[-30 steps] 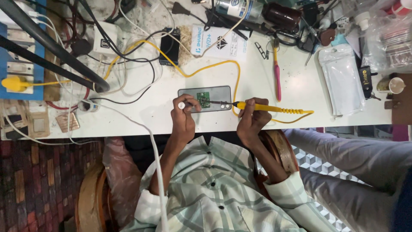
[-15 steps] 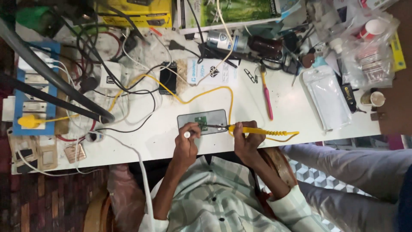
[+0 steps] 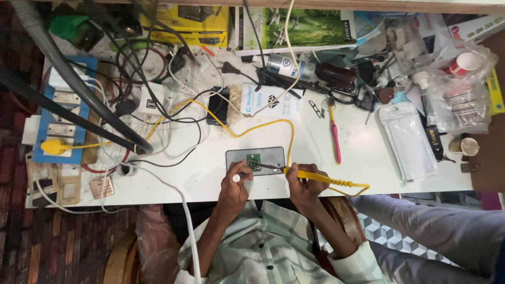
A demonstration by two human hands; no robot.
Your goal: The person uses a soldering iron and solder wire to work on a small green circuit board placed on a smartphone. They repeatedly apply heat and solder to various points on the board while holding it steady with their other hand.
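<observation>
A small green circuit board (image 3: pixel 254 160) lies on a grey rectangular plate (image 3: pixel 273 155) near the front edge of the white table (image 3: pixel 368 168). My left hand (image 3: pixel 235 185) rests at the plate's front left corner, beside the board, with its fingers closed on a small white-tipped piece (image 3: pixel 236 178). My right hand (image 3: pixel 305 183) grips a yellow soldering iron (image 3: pixel 322 179). Its dark tip reaches left onto the board. The iron's yellow cord (image 3: pixel 263 126) loops back across the table.
Tangled black, white and yellow cables (image 3: pixel 173 113) and a blue switch board (image 3: pixel 63 118) fill the left side. A pink tool (image 3: pixel 334 134), a clear plastic pouch (image 3: pixel 407 139), bottles (image 3: pixel 300 68), paper cups (image 3: pixel 463 146) and boxes (image 3: pixel 184 21) crowd the back and right. Another person's grey trouser leg (image 3: pixel 436 231) is at the lower right.
The view has shifted, so more of the cluttered back of the table shows. Both hands stay at the plate, with the iron's tip still on the green board.
</observation>
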